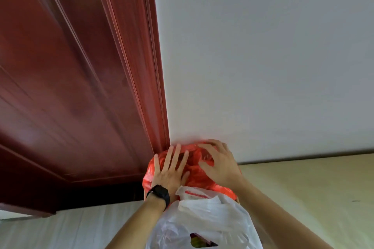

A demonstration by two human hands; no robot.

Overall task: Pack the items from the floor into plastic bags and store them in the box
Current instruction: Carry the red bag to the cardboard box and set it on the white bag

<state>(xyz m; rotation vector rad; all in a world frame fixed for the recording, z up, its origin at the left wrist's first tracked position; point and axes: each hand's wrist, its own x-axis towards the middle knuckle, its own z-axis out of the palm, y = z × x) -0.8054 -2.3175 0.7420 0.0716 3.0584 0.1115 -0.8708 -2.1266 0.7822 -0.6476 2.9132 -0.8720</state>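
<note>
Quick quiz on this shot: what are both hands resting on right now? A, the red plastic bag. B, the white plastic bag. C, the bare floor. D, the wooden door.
A: the left hand lies flat with fingers spread and the right hand curls over the red plastic bag, which sits beyond the white plastic bag, close to the corner where door and wall meet.

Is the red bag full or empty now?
Full: the red bag bulges round under the left hand and right hand. Its contents cannot be seen.

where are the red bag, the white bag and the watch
red bag [199, 177]: head view, crumpled middle between the hands
white bag [204, 216]: head view, upper front
watch [159, 193]: head view, black face on left wrist
</note>
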